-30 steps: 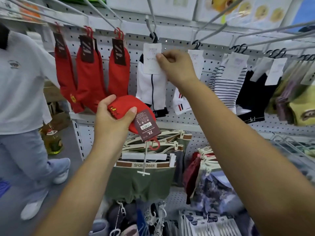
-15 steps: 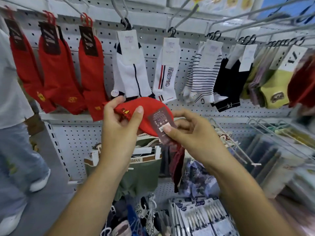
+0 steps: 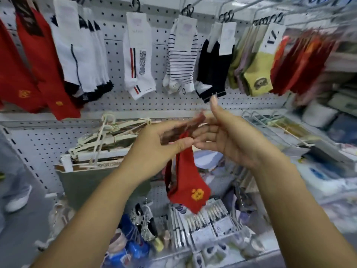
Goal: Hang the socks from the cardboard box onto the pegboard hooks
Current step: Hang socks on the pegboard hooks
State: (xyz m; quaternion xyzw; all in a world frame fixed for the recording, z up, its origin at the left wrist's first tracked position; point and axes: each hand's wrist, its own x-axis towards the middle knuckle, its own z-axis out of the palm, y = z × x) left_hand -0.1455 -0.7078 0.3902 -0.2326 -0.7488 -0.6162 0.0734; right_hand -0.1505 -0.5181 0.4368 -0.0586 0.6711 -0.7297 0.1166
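Where half a second ago the red sock [image 3: 186,182] sat bunched over the left palm, it now hangs unfolded at the centre of the frame, toe down, its yellow emblem facing out. The view has also swung rightward. The red pairs that filled the upper left [image 3: 38,64] have slid to the frame's edge, and another red batch [image 3: 301,60] has come into sight at upper right. For the task, this suggests the sock is straightened and ready to be lifted to one of the pegboard hooks [image 3: 188,9], though it is not yet hung. No cardboard box is in view. Left of centre, the left hand [image 3: 154,151] holds the sock at its top, thumb and fingers closed in a pinch on the dark label [image 3: 172,135], which is badly blurred. Right of centre, the right hand [image 3: 229,142] has let go of its earlier pinch. Its fingers [image 3: 213,102] are spread and fairly straight, the index raised toward the black socks [image 3: 214,68]. The lower fingertips sit just beside the label, but the blur hides whether they touch it.
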